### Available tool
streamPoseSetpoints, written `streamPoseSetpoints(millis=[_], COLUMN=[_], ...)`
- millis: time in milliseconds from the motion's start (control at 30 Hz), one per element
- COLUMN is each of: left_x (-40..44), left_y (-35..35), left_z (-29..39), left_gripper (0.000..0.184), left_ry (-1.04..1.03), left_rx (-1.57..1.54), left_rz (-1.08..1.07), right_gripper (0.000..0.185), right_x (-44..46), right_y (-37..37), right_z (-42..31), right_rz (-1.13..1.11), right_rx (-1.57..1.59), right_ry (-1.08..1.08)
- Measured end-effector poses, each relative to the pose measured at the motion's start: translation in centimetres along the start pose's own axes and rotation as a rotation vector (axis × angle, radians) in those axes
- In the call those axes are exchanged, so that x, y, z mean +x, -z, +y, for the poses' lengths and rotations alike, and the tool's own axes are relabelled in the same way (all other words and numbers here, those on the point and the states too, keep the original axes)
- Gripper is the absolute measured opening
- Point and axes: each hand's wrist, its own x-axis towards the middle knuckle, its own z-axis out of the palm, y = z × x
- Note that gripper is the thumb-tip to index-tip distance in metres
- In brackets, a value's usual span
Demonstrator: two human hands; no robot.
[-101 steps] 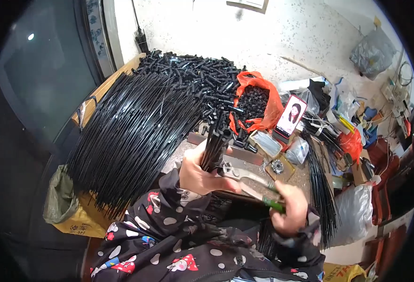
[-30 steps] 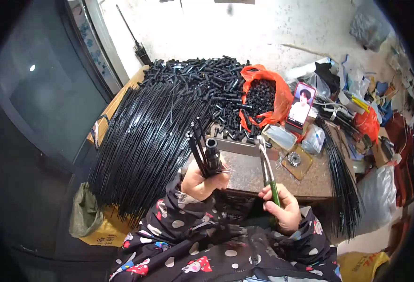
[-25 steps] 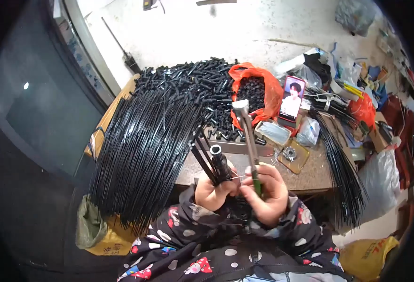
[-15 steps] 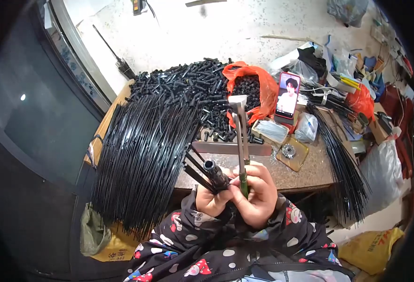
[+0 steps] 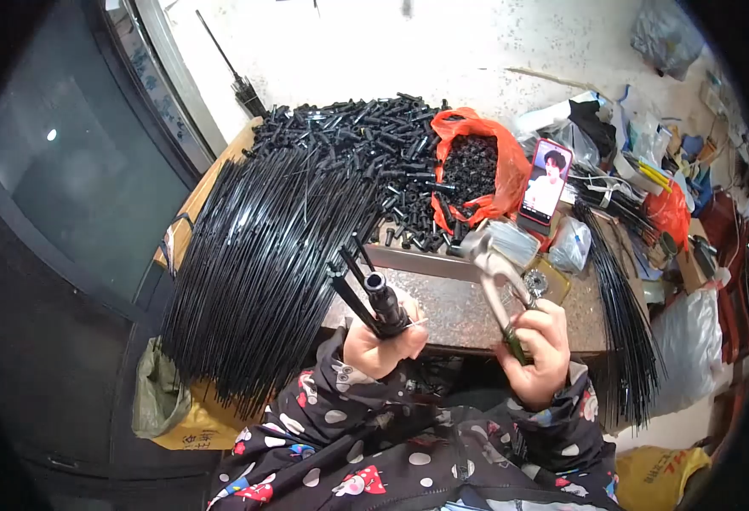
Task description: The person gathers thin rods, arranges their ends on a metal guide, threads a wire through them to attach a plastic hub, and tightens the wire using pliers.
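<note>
Tube [image 5: 382, 305] and rods [image 5: 349, 291] clasped in curled left hand [image 5: 383, 345], wire [image 5: 418, 323] poking out, spread pliers [image 5: 491, 263] in wrapped right hand [image 5: 540, 353]; tube seems part-worked, rod pile [image 5: 255, 272] left of left hand and tube heap [image 5: 340, 136] beyond it apparently unworked.

The speckled table [image 5: 451, 311] is bearing massed black rods [image 5: 260, 272] at left and heaped black tubular pieces [image 5: 340, 136] behind. A red plastic bag [image 5: 511, 162] is lying open beside the heap; a smaller rod bundle [image 5: 617, 315] at right is overhanging the front edge.
</note>
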Motion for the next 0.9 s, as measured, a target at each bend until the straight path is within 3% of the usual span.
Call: streamPoseSetpoints(millis=[167,367,400,500,533,633,667,700,767,833,867,900], left_x=[0.6,0.4,0.4,0.3,0.2,0.2,0.2,0.1,0.0,0.8,1.0,1.2], left_y=[0.4,-0.9,-0.9,-0.9,-0.8,-1.1,-1.2,-0.8,0.2,-0.7,-1.1,-1.5], left_z=[-0.4,-0.1,0.0,0.2,0.2,0.8,1.0,1.1,1.0,1.2,1.5,1.6], left_gripper=[0.037,0.042,0.042,0.043,0.044,0.046,0.046,0.047,0.047,0.051,0.053,0.055], left_ry=[-0.011,0.049,0.052,0.033,0.029,0.016,0.012,0.031,0.062,0.103,0.156,0.21], left_rx=[-0.142,-0.027,0.006,0.053,0.053,0.051,0.05,0.054,0.06,0.052,0.075,0.098], left_rz=[-0.003,0.136,0.152,0.172,0.16,0.197,0.223,0.182,0.097,0.071,0.088,0.101], right_gripper=[0.024,0.015,0.017,0.026,0.033,0.033,0.032,0.028,0.024,0.021,0.015,0.023], right_x=[0.5,0.2,0.1,1.6,1.6,1.7,1.8,1.0,-1.8,-4.5,-4.9,-4.3], right_y=[3.3,4.0,4.0,5.5,5.4,5.8,5.3,5.5,4.1,1.9,1.4,1.6], right_z=[-1.3,-1.3,-1.8,-2.1,-2.3,-1.7,-1.2,-1.5,-1.4,-1.1,-1.1,-0.9], right_rz=[-0.149,-0.058,-0.041,-0.169,-0.148,-0.385,-0.453,-0.568,-0.735,-0.731,-0.754,-0.851], right_rx=[-0.397,-0.662,-0.631,-0.595,-0.494,-0.12,0.122,0.378,1.263,2.096,2.141,1.734], right_ry=[0.189,0.43,0.293,0.425,0.396,0.199,0.298,0.015,-0.784,-1.216,-1.274,-1.27])
